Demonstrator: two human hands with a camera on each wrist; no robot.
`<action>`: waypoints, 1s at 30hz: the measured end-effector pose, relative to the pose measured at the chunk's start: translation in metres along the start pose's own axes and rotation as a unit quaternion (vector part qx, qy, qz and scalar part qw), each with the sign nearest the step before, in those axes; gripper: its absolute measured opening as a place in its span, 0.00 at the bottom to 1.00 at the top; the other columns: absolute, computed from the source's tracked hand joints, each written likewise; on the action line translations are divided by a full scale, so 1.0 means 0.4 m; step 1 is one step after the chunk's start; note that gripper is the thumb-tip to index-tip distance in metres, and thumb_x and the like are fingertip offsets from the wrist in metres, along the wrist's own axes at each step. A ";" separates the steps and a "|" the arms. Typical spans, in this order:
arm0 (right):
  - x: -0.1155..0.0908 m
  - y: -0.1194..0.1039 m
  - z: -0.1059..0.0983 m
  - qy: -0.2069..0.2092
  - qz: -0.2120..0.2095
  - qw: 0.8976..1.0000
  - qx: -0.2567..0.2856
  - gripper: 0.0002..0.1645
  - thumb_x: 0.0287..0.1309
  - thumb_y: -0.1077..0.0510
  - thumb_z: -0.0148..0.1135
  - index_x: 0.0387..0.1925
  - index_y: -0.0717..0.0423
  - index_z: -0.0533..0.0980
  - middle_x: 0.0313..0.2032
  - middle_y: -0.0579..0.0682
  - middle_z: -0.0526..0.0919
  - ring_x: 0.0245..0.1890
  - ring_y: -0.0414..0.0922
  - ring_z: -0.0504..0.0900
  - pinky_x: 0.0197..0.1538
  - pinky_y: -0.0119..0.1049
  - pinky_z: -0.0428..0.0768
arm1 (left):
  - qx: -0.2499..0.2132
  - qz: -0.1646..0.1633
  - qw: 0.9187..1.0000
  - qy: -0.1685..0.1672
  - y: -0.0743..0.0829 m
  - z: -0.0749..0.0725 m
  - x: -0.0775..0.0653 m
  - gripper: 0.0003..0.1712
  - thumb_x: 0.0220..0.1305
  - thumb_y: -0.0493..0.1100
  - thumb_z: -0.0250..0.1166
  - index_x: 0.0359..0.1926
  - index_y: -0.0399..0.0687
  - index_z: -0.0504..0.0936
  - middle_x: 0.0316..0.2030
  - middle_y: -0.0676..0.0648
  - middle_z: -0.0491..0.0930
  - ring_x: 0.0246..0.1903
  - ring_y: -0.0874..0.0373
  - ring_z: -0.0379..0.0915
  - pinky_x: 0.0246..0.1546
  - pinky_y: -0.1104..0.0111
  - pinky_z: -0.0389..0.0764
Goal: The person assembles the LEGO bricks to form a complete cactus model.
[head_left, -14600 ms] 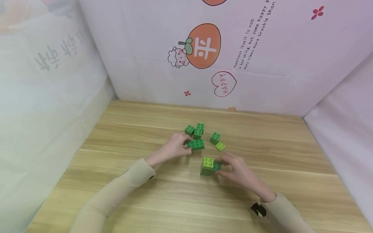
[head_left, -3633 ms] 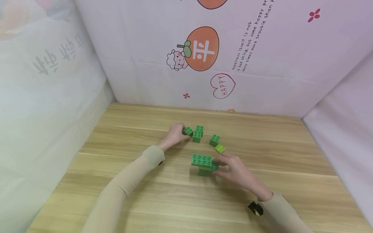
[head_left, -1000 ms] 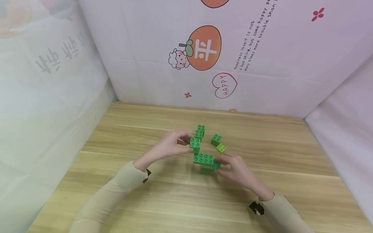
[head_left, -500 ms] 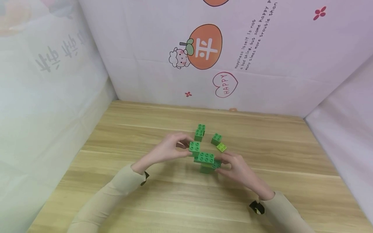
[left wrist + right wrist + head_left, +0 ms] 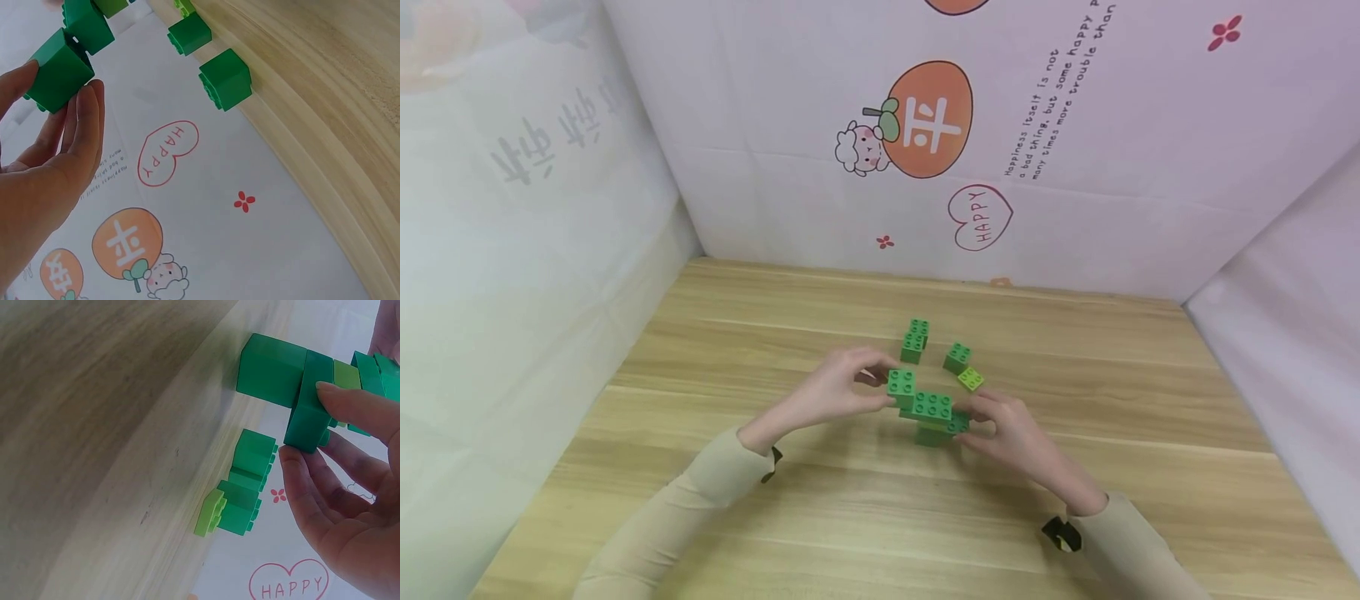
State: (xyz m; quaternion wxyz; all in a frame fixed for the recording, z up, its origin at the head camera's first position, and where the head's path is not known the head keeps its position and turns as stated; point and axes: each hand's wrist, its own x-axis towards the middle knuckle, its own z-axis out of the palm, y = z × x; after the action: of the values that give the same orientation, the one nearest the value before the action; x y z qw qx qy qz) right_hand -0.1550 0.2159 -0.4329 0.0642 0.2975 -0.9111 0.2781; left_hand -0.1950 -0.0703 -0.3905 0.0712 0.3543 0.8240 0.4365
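Observation:
My left hand (image 5: 842,387) pinches a square green toy brick (image 5: 901,385) between thumb and fingers. That brick sits at the left end of a long green brick (image 5: 932,406), which tops a small stack. Whether the two are pressed fully together cannot be told. Beneath the long brick, the right wrist view shows a lime brick (image 5: 345,375), then an overhanging green brick (image 5: 309,406) and a green base block (image 5: 272,369). My right hand (image 5: 1015,433) pinches the overhanging brick at its right end, steadying the stack on the wooden table (image 5: 865,517).
Behind the stack stand two green bricks (image 5: 914,343) close together. To their right is another green brick (image 5: 957,357), with a thin lime brick (image 5: 971,379) at its front corner. A printed cloth wall (image 5: 790,208) rises along the table's back edge.
The long green brick went from the table onto the stack. My left hand then took the square green brick and brought it forward, down onto the long brick's left end. My right hand kept its grip.

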 end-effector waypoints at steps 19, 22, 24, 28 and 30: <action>0.002 -0.005 -0.006 -0.010 0.009 1.000 0.002 0.19 0.44 0.66 0.77 0.42 0.59 0.83 0.38 0.51 0.86 0.36 0.49 0.86 0.40 0.40 0.88 | 0.008 -0.012 0.999 -0.029 -0.002 0.015 -0.009 0.26 0.62 0.38 0.69 0.60 0.39 0.74 0.55 0.41 0.81 0.52 0.48 0.81 0.56 0.63 0.84; 0.003 -0.004 -0.005 -0.006 0.004 1.000 -0.001 0.19 0.43 0.66 0.77 0.41 0.59 0.83 0.37 0.51 0.86 0.35 0.49 0.86 0.39 0.39 0.88 | -0.006 -0.021 0.999 -0.031 -0.003 0.021 -0.009 0.27 0.62 0.40 0.69 0.60 0.41 0.73 0.54 0.43 0.82 0.53 0.48 0.81 0.56 0.63 0.84; 0.003 -0.004 -0.005 -0.006 0.002 1.000 -0.001 0.19 0.43 0.67 0.77 0.41 0.59 0.83 0.37 0.52 0.86 0.35 0.49 0.86 0.39 0.39 0.88 | -0.010 -0.021 0.999 -0.029 -0.006 0.026 -0.009 0.26 0.62 0.40 0.69 0.60 0.41 0.72 0.54 0.43 0.82 0.53 0.49 0.81 0.56 0.65 0.83; 0.004 -0.004 -0.004 -0.006 0.000 1.000 0.000 0.19 0.43 0.67 0.77 0.41 0.59 0.83 0.37 0.52 0.86 0.36 0.49 0.86 0.39 0.39 0.88 | -0.025 -0.021 0.999 -0.024 -0.011 0.038 -0.008 0.26 0.63 0.39 0.68 0.59 0.41 0.71 0.53 0.43 0.82 0.53 0.49 0.81 0.56 0.65 0.83; 0.005 -0.004 -0.005 -0.008 0.002 1.000 0.001 0.19 0.43 0.66 0.77 0.41 0.60 0.83 0.37 0.53 0.86 0.36 0.49 0.86 0.40 0.39 0.88 | -0.031 -0.021 0.999 -0.022 -0.013 0.042 -0.008 0.26 0.63 0.38 0.68 0.60 0.41 0.71 0.52 0.43 0.82 0.51 0.50 0.82 0.56 0.65 0.84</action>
State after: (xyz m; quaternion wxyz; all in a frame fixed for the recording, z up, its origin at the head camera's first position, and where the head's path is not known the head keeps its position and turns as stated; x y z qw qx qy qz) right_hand -0.1556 0.2148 -0.4301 0.0565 0.2981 -0.9118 0.2768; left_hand -0.1881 -0.0629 -0.4052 0.1091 0.3440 0.8154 0.4526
